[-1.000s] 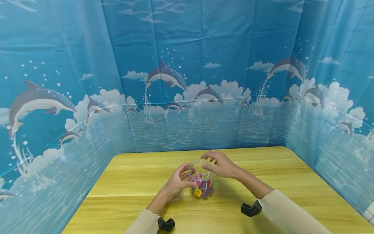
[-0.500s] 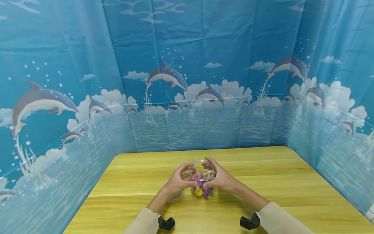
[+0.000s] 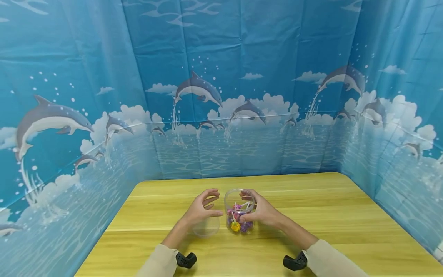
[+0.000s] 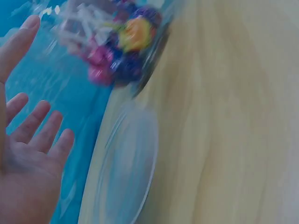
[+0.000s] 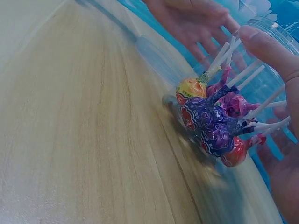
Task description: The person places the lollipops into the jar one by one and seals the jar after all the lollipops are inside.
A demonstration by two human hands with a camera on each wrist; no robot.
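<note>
A clear plastic jar (image 3: 230,207) stands upright near the middle of the table, its round mouth uncovered. Inside lie several lollipops (image 5: 210,116) in purple, pink, red and yellow wrappers, their white sticks pointing up. My right hand (image 3: 265,212) holds the jar's right side, fingers behind it and thumb in front. To the left of the jar, my left hand (image 3: 199,211) is apart from it, fingers spread and nothing in them. A clear round lid (image 3: 206,227) lies flat on the table below that hand, partly covered by it in the head view.
The yellow wood-grain table (image 3: 328,215) has rounded far corners. Blue curtains (image 3: 221,146) with dolphins hang behind it and along both sides. A black wrist mount (image 3: 185,260) sits on the left wrist, another (image 3: 295,261) on the right.
My right hand has come down from above the rim to hold the jar's right side. My left hand has let go of the jar and moved left, over the lid.
</note>
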